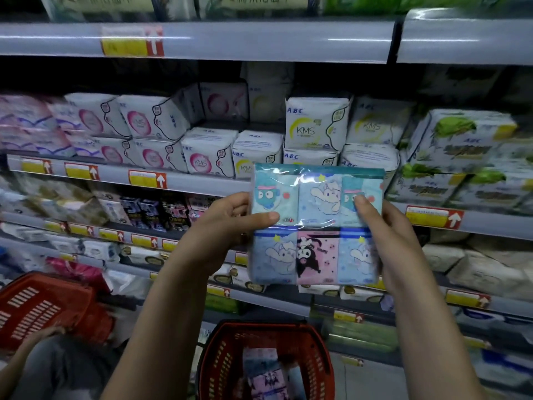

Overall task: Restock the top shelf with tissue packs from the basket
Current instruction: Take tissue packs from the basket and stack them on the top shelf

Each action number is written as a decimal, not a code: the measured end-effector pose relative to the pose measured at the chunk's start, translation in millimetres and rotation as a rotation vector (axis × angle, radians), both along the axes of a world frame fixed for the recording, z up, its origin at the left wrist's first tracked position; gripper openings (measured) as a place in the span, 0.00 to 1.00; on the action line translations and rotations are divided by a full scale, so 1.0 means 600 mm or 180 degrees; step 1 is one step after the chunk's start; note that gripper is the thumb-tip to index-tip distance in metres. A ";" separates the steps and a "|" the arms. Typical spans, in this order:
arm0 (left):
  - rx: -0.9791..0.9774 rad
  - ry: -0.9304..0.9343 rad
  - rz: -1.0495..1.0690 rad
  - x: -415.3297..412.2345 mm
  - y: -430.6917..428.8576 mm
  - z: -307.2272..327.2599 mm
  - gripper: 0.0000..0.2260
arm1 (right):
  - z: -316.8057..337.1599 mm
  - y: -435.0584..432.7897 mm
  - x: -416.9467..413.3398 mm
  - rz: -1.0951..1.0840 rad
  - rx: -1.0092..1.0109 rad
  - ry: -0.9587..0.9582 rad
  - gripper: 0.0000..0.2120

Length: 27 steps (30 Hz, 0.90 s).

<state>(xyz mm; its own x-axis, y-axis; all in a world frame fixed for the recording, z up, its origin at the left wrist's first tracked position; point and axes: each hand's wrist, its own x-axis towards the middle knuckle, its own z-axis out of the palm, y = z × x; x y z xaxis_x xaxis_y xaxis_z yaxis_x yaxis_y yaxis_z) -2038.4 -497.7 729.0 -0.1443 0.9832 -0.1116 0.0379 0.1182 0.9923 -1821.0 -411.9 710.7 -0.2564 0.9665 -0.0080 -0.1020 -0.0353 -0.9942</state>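
I hold a clear-wrapped tissue pack [316,226] with blue and pink cartoon packets upright in front of the shelves, at chest height. My left hand [227,226] grips its left edge, thumb across the front. My right hand [395,229] grips its right edge, thumb on the upper right packet. Below, a red basket [314,359] on the floor holds more cartoon tissue packs [266,376]. The top shelf edge [259,41] runs across high above the pack, with blurred packages on it.
White ABC pad packs [315,125] fill the shelf right behind the pack. Lower shelves carry more packaged goods. A second red basket [40,304] sits at the lower left, beside another person's hand [43,334] and knee.
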 end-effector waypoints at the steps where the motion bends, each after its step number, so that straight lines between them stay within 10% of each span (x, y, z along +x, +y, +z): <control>1: 0.0103 0.0044 0.0021 0.003 0.000 0.002 0.21 | 0.001 0.000 0.004 0.0081 0.0013 -0.0048 0.13; 6: 0.0796 0.0333 0.0315 0.013 0.005 0.014 0.23 | -0.021 0.009 0.039 -0.0038 -0.0442 -0.0314 0.26; 14: 0.1622 0.1240 -0.0262 0.016 0.011 0.060 0.21 | -0.063 -0.004 0.059 0.0692 -0.2353 0.0943 0.38; 27: 0.1570 0.1713 -0.1139 0.035 -0.015 0.078 0.27 | -0.055 -0.035 0.080 0.1630 -0.2009 0.1617 0.34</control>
